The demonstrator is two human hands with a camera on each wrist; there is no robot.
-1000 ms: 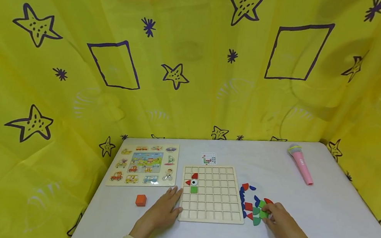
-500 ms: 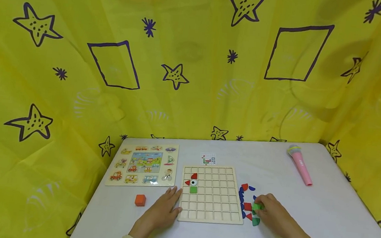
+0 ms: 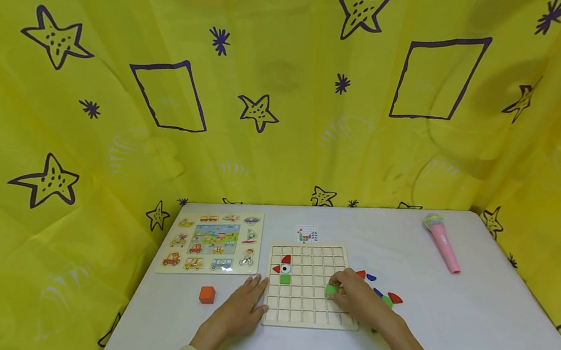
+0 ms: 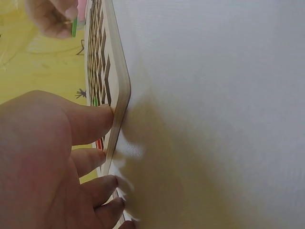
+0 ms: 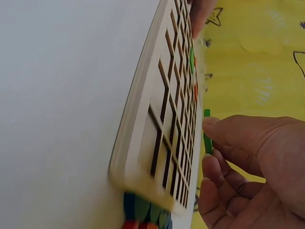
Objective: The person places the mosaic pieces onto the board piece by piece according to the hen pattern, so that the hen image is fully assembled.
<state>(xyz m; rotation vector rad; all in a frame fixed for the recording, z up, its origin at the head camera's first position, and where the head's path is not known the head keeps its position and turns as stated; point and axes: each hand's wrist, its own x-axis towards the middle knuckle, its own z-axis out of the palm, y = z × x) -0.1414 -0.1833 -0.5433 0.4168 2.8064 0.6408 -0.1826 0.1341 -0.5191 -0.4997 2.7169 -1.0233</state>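
My right hand (image 3: 357,296) pinches a green square tile (image 3: 331,290) between thumb and fingers, over the right part of the wooden grid board (image 3: 296,317). In the right wrist view the same green tile (image 5: 207,131) stands edge-on, clear of the grid. Along the board's left edge rests my left hand (image 3: 242,308), its thumb and fingertips touching the rim in the left wrist view. Four of the cells at upper left hold pieces: a red quarter-round (image 3: 286,259), a red triangle (image 3: 277,269), a white eye tile (image 3: 285,268) and a green square (image 3: 285,279).
Loose red, blue and green pieces (image 3: 394,298) lie right of the board, partly hidden by the right arm. A small pattern card (image 3: 307,234) lies behind it. A picture puzzle (image 3: 214,239) and an orange cube (image 3: 207,294) are at left, a pink microphone (image 3: 444,246) at far right.
My right hand has picked a green square tile from the loose pieces and carried it left over the board. The left hand has stayed at the board's edge.
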